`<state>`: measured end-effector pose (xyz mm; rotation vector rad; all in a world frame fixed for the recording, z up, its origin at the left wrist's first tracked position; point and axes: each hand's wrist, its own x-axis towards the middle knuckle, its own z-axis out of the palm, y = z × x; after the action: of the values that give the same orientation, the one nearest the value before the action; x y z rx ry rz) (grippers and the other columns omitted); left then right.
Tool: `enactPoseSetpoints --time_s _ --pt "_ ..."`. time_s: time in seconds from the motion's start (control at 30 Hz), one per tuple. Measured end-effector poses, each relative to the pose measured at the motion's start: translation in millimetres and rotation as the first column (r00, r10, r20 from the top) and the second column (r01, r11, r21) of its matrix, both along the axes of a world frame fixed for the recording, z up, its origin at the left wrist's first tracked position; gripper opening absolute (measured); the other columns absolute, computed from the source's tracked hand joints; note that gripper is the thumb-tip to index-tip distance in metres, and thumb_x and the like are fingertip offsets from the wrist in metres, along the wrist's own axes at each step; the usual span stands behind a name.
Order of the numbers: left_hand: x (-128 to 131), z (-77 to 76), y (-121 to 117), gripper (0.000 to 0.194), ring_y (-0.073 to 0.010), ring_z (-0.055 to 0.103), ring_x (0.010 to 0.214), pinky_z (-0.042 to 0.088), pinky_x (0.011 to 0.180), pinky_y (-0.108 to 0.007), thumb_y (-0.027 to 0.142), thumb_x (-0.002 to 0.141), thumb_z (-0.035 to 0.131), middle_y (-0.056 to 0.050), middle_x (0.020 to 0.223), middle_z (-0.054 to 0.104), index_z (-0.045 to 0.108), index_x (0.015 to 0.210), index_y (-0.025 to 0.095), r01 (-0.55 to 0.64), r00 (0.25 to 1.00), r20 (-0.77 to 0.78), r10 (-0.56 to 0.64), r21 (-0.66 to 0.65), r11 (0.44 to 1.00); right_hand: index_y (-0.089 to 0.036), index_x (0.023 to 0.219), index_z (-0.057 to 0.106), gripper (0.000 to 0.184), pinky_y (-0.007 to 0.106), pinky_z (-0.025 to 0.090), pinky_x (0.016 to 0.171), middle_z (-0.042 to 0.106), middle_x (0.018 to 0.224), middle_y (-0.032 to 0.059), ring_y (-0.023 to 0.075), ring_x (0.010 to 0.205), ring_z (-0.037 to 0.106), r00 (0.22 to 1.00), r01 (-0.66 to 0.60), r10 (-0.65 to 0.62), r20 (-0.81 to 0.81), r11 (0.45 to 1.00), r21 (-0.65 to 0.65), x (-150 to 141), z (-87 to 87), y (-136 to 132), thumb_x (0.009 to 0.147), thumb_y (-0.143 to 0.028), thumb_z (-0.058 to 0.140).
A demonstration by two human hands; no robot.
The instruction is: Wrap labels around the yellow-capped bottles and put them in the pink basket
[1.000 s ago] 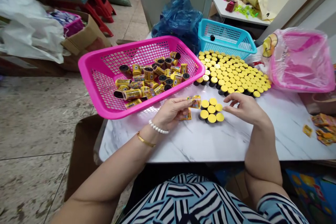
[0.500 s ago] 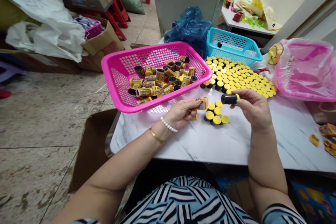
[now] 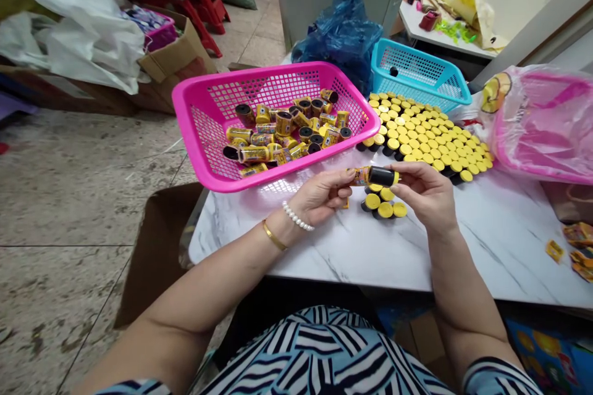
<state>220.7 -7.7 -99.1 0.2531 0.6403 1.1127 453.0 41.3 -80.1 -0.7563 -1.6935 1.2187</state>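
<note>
My left hand pinches a yellow printed label sleeve between thumb and fingers. In my right hand is a small black canister with a yellow cap, held by its capped end. The canister lies sideways, its black end meeting the sleeve's opening; how far it is inside I cannot tell. Just below stands a small cluster of yellow-capped canisters on the marbled table. Part of another yellow label shows beside my left fingers. Beyond my left hand, a pink basket holds several canisters in printed sleeves.
A large group of yellow-capped canisters stands at the back right. Behind it are a blue basket and a blue plastic bag. A plastic-lined pink basket is at right, with loose labels near the table's right edge.
My right hand has moved left with the canister, bringing its black end to the sleeve. My left hand keeps its hold on the sleeve, and the view has shifted slightly.
</note>
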Motion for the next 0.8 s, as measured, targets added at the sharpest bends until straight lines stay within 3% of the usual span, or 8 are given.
enactPoseSetpoints --time_s 0.13,0.3,0.43,0.57,0.63,0.7,0.73,0.8 --pt "1.0 -1.0 0.6 0.015 -0.0003 0.044 0.049 0.021 0.036 -0.009 0.012 0.076 0.085 -0.007 0.085 0.071 0.076 0.087 0.008 -0.002 1.000 -0.016 0.002 0.001 1.000 -0.029 0.115 0.077 0.032 0.037 0.066 0.093 0.076 0.117 0.0047 0.0219 0.109 0.075 0.996 0.026 -0.039 0.083 0.988 0.155 1.7 4.4 -3.7 0.084 -0.023 0.083" --pt "4.6 -0.6 -2.9 0.031 -0.0016 0.040 0.051 0.018 0.040 -0.012 0.027 0.069 0.094 -0.005 0.074 0.066 0.080 0.090 0.008 -0.016 0.985 -0.168 0.032 0.095 0.995 -0.028 0.114 0.075 0.030 0.042 0.064 0.091 0.074 0.127 0.0085 0.0259 0.115 0.073 0.953 0.000 -0.123 0.278 0.914 0.405 1.2 10.8 -9.5 0.085 -0.019 0.077" --pt "5.3 0.1 -7.4 0.040 -0.0052 0.039 0.049 0.022 0.043 -0.018 0.045 0.070 0.094 0.000 0.055 0.053 0.080 0.080 0.009 -0.015 0.937 -0.341 0.079 0.185 0.983 -0.027 0.115 0.065 0.029 0.036 0.062 0.079 0.070 0.143 0.0106 0.0238 0.111 0.075 0.939 -0.121 0.033 0.342 0.963 0.240 0.9 11.7 -12.8 0.088 -0.021 0.075" --pt "6.9 1.9 -12.1 0.038 -0.0068 0.040 0.051 0.030 0.048 -0.022 0.048 0.072 0.092 -0.001 0.059 0.055 0.080 0.078 0.012 -0.060 0.876 -0.449 0.178 0.266 0.962 -0.027 0.112 0.062 0.028 0.034 0.061 0.083 0.077 0.128 0.0083 0.0210 0.104 0.076 0.961 -0.159 0.125 0.246 0.980 0.123 3.4 9.5 -11.1 0.089 -0.025 0.077" --pt "8.0 3.8 -14.3 0.034 -0.0079 0.046 0.056 0.037 0.051 -0.022 0.044 0.073 0.091 -0.002 0.067 0.061 0.081 0.088 0.014 -0.139 0.805 -0.506 0.309 0.345 0.928 -0.027 0.113 0.063 0.031 0.036 0.061 0.089 0.077 0.127 0.0078 0.0219 0.109 0.075 0.981 -0.112 0.089 0.170 0.984 0.135 5.4 9.4 -9.3 0.087 -0.025 0.080" --pt "8.5 6.3 -15.9 0.041 -0.0113 0.059 0.072 0.047 0.061 -0.021 0.035 0.070 0.094 -0.006 0.092 0.071 0.081 0.105 0.018 -0.188 0.735 -0.527 0.426 0.444 0.876 -0.029 0.119 0.065 0.038 0.037 0.062 0.092 0.076 0.126 0.0075 0.0227 0.111 0.075 0.988 -0.103 0.084 0.128 0.984 0.144 7.2 10.1 -8.1 0.086 -0.023 0.082" --pt "8.3 7.6 -16.5 0.050 -0.0137 0.064 0.085 0.052 0.068 -0.021 0.030 0.068 0.096 -0.008 0.108 0.073 0.079 0.114 0.020 -0.172 0.732 -0.519 0.440 0.485 0.858 -0.030 0.122 0.066 0.040 0.038 0.063 0.092 0.076 0.127 0.0077 0.0234 0.112 0.075 0.987 -0.115 0.095 0.132 0.981 0.156 7.8 10.7 -7.8 0.086 -0.023 0.082" --pt "7.4 9.7 -17.0 0.065 -0.0184 0.068 0.101 0.057 0.079 -0.025 0.026 0.065 0.097 -0.011 0.128 0.070 0.075 0.126 0.023 -0.062 0.800 -0.487 0.350 0.513 0.856 -0.030 0.122 0.071 0.038 0.039 0.064 0.090 0.072 0.131 0.0087 0.0255 0.117 0.072 0.978 -0.136 0.094 0.187 0.964 0.227 8.3 12.1 -7.7 0.085 -0.025 0.082"
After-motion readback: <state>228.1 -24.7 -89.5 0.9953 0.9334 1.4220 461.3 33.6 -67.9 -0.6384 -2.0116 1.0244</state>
